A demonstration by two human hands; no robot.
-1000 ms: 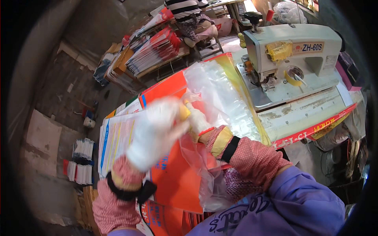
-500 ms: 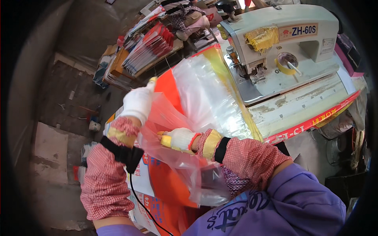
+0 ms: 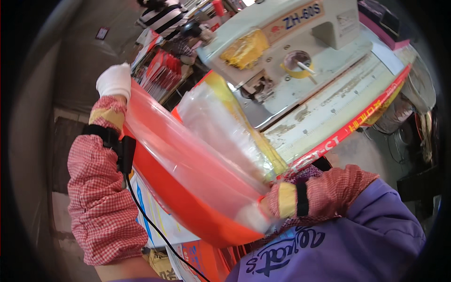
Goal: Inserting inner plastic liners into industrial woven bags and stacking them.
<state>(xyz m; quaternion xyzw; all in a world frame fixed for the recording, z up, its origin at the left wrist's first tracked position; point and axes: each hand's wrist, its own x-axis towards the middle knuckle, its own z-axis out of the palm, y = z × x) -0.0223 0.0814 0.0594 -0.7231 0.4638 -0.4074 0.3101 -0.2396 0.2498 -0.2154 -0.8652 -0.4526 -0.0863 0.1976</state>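
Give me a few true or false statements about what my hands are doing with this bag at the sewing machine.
1. Both hands wear white gloves. True: left hand, right hand.
2. The hands hold a clear plastic bag with an orange sheet inside. True.
3. The bag lies flat under the sewing machine. False: it is held up, stretched between the hands.
4. The sleeves are plain blue. False: the sleeve covers are red checked.
5. The left hand holds scissors. False: it grips the bag's far end.

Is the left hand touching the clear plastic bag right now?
Touching. The head view shows the left hand in its white glove gripping the far end of the clear plastic bag, with the film running straight into the glove and no gap.
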